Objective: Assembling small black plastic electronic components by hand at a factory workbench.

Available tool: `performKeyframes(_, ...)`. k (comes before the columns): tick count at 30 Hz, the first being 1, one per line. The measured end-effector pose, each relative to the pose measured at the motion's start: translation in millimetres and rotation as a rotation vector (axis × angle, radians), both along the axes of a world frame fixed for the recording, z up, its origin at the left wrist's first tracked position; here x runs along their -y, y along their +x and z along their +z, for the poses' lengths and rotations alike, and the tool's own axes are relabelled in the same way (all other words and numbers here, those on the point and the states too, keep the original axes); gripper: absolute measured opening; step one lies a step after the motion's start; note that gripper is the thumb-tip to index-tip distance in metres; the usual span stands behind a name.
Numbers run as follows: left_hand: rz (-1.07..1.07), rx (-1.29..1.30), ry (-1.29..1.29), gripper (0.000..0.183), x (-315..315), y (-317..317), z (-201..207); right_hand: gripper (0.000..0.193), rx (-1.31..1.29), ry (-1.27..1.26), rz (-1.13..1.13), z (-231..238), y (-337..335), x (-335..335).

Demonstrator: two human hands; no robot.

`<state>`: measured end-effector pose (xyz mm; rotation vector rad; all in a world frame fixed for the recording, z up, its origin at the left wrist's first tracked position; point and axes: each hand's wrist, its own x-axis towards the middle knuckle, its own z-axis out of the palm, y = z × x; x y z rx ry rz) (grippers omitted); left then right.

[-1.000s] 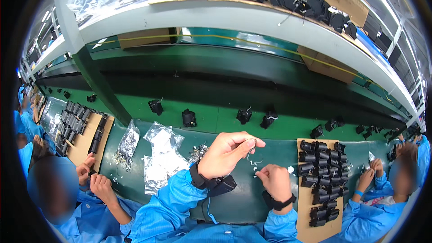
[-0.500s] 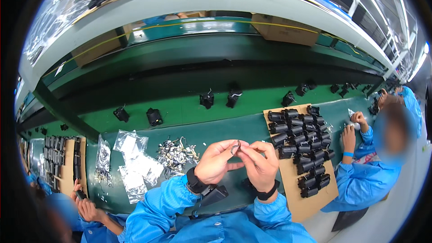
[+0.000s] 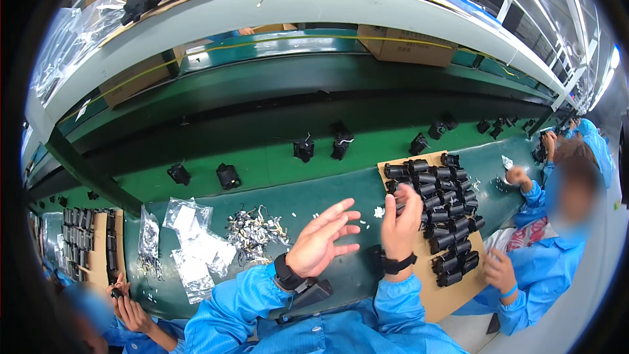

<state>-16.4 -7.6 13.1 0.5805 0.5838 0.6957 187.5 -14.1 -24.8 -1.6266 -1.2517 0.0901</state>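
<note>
I see the left hand (image 3: 319,241) spread, empty; the right hand (image 3: 401,228), part-open, seemingly empty, could knock the nearby black housings (image 3: 443,242) if swung sideways.

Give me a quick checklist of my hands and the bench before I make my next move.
1. Left hand free: ok; fingers spread, nothing visible in it.
2. Right hand free: cannot tell; its fingers are blurred and bent.
3. Hands apart: ok; a gap shows between them.
4. Bench clear of stray bits near the right hand: not ok; white bits lie just left of it.
5. Black parts on the cardboard sheet: ok; they sit in rough rows.
6. Plastic bags clear of both hands: ok; they lie farther left on the bench.
</note>
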Motion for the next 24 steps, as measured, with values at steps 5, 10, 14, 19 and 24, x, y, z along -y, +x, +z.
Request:
performKeyframes(5,0.095,0.012,0.153,0.049,-7,-15,18,0.097,0.459,-0.386,-0.167,-15,26,-3)
performKeyframes(10,0.123,0.017,0.241,0.047,-10,-22,22,0.104,0.264,-0.379,-0.174,-19,40,-5)
performKeyframes(14,0.184,-0.007,0.295,0.048,-10,-23,23,0.093,-0.205,-0.106,0.082,18,34,9)
performKeyframes(19,0.142,0.028,0.29,0.055,-11,-17,15,0.1,-0.911,0.179,0.955,53,-2,8)
performKeyframes(24,0.147,0.181,0.479,0.062,-7,-29,30,0.092,-0.408,0.072,1.169,69,-37,-24)
